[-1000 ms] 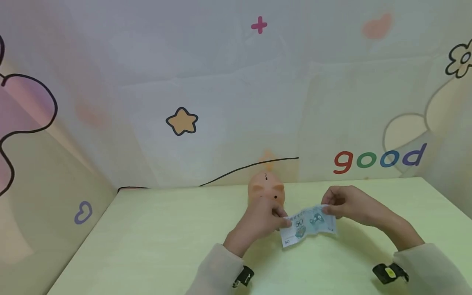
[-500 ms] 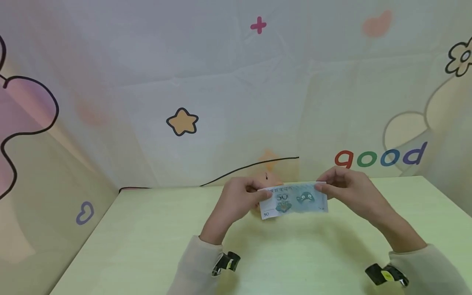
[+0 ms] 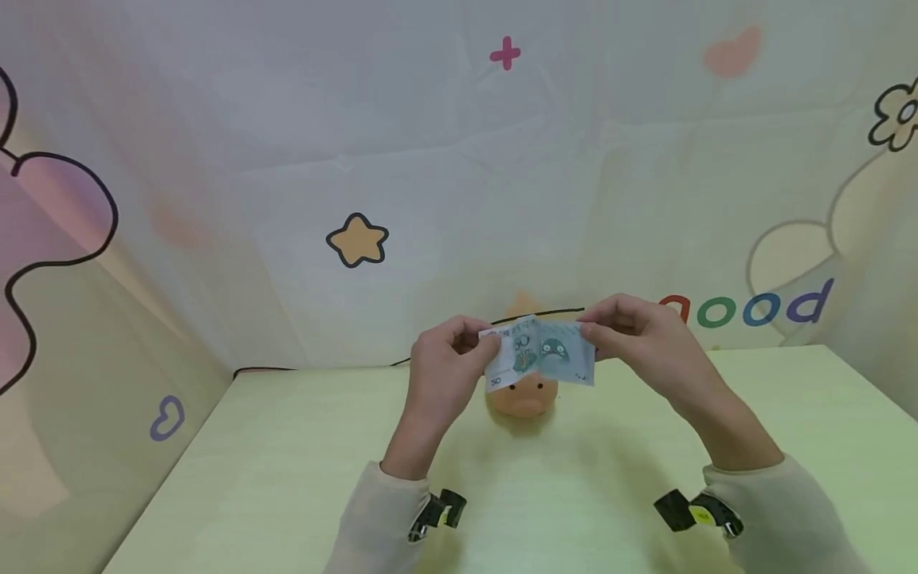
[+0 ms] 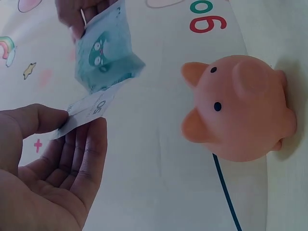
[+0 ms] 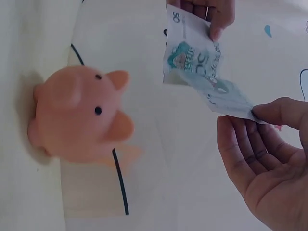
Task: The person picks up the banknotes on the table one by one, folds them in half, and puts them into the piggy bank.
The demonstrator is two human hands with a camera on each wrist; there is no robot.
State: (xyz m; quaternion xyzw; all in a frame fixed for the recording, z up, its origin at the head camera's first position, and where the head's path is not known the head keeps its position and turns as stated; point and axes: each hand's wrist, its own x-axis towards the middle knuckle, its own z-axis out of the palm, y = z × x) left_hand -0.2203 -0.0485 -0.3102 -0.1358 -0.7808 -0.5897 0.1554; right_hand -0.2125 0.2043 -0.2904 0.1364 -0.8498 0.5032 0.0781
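Note:
Between both hands a blue-green and white banknote (image 3: 555, 355) marked 50 is held up, bent along its middle. My left hand (image 3: 448, 371) pinches its left end between thumb and fingers. At the other end, my right hand (image 3: 656, 351) pinches it the same way. An orange-pink piggy bank (image 3: 523, 399) stands on the table behind the note, which covers its upper part in the head view. Both wrist views show the whole pig, its snout, black eyes and ears, apart from the hands.
The pale yellow-green table (image 3: 287, 462) runs back to a printed cloth backdrop (image 3: 430, 183) with a star, hearts and coloured letters. A dark strap device (image 3: 437, 514) sits on the left sleeve, and another (image 3: 699, 514) on the right.
Both hands have raised the banknote from low right of the pig up and leftward in front of it. The note was stretched flat half a second ago and is now creased at its middle.

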